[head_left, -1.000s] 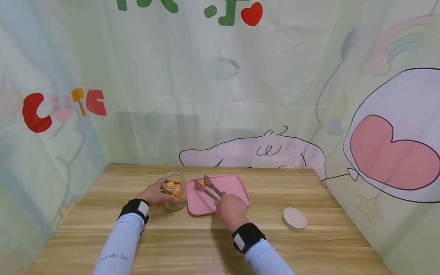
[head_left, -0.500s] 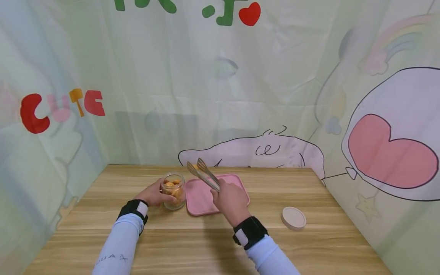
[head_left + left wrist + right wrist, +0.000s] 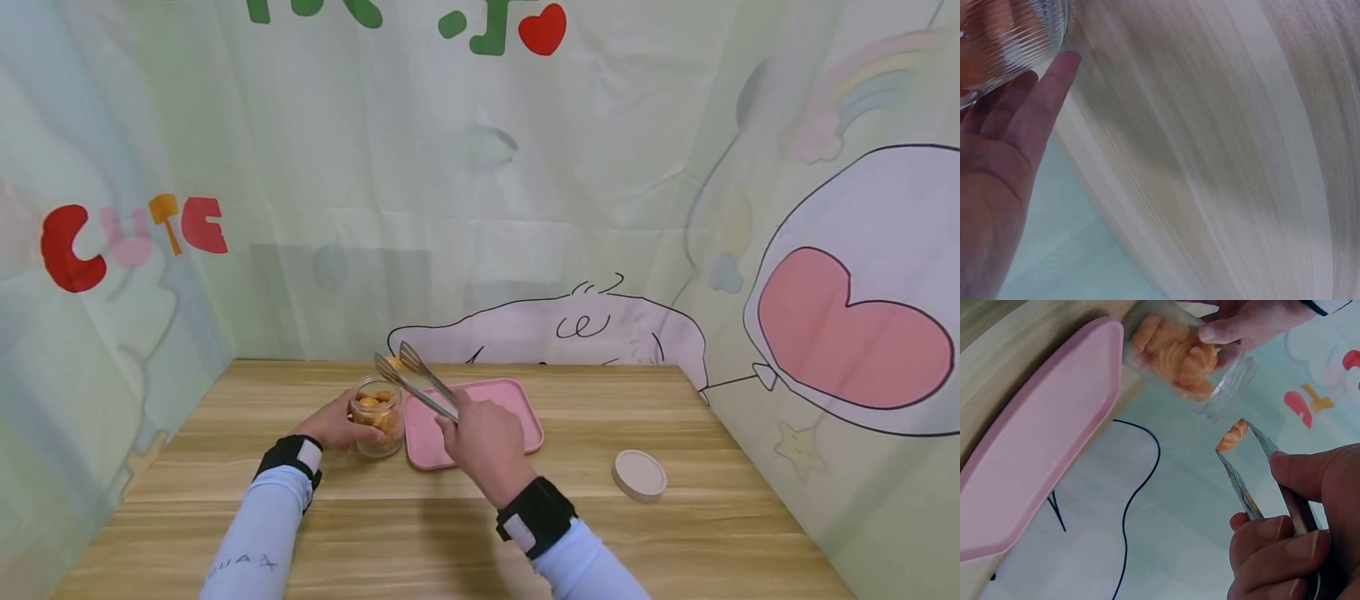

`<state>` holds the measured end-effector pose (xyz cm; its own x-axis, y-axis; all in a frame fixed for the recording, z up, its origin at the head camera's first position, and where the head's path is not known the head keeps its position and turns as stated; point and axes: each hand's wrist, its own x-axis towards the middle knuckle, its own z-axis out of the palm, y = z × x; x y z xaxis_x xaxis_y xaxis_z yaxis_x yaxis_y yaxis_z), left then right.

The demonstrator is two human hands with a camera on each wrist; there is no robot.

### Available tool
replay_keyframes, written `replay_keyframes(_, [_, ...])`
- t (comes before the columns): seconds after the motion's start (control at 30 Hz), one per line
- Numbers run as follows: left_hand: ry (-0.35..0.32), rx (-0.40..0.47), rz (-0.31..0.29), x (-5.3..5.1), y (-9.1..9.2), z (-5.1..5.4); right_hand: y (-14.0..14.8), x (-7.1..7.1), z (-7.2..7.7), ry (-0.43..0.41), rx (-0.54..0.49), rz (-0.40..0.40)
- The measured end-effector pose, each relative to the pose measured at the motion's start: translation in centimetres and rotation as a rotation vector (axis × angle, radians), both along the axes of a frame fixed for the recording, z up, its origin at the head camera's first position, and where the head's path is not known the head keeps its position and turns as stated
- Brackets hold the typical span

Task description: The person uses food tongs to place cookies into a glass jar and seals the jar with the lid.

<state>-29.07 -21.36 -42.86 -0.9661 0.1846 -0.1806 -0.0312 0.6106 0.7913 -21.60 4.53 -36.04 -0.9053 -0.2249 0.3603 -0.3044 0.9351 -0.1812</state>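
My left hand (image 3: 335, 422) grips a clear glass jar (image 3: 379, 451) from its left side, thumb across the front. The jar stands uncapped on the table, and several orange swirl-shaped cookies (image 3: 1175, 356) lie in it. My right hand (image 3: 489, 442) holds metal tongs (image 3: 417, 390) with slotted tips. Between those tips is one orange cookie (image 3: 1232, 435), above the jar and apart from its rim. Right of the jar lies a pink tray (image 3: 435, 442), with no cookie on the part that shows. Only part of the jar's ribbed base appears in the left wrist view.
A round pale lid (image 3: 640, 475) lies on the wooden table (image 3: 360, 533) at the right. Behind the table hangs a printed cloth backdrop (image 3: 337, 167), close to its back edge.
The tongs have lifted the cookie off the tray, then moved left toward the jar, along with my right hand. My left hand and the jar have stayed in place.
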Motion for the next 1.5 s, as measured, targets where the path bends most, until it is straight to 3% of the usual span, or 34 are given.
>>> replay_keyframes(0.27, [-0.018, 0.002, 0.006, 0.3, 0.2, 0.3, -0.7, 0.7, -0.2, 0.044, 0.052, 0.038])
replay_keyframes(0.67, [-0.025, -0.002, 0.008, 0.2, 0.2, 0.2, -0.2, 0.4, 0.4, -0.024, -0.027, -0.017])
replay_keyframes(1.03, [-0.027, 0.014, 0.008, -0.1, 0.0, -0.1, 1.2, -0.8, 0.0, -0.057, -0.06, -0.049])
replay_keyframes(1.5, [-0.04, 0.01, 0.038, 0.2, 0.3, 0.1, 4.2, -3.0, -1.7, -0.097, -0.056, -0.175])
